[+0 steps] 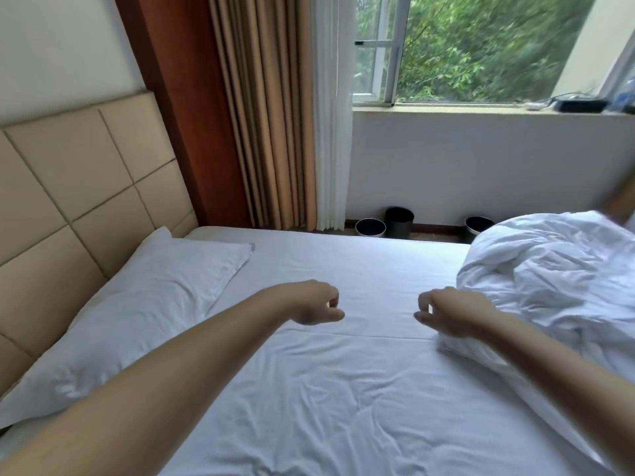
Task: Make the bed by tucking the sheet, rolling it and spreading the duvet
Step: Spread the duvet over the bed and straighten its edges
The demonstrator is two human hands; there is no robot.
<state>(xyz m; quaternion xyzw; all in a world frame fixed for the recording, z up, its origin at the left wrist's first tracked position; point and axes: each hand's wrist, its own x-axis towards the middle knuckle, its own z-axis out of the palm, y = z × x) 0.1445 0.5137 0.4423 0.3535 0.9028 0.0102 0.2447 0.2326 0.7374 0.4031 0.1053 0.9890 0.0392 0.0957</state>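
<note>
Two bare arms [154, 389] reach out low over the bed [213, 232], closest to us. At their ends, the left grip [314, 304] and the right grip [446, 312] hang side by side, a little apart. Their fingers are loosely curled and hold nothing.

The sheet [343, 389] lies right under both grips, with a long fold line just below them and small wrinkles nearer us. I think the grips hover here to get ready to smooth it.

The duvet [549, 280] sits in a puffy heap just right of the right grip, its edge under that wrist. It is likely kept aside so the sheet stays free.

A pillow [154, 297] lies left of the left grip, against the headboard [68, 187]. Far past the grips are curtains [268, 115], a window [481, 46] and bins [398, 221].
</note>
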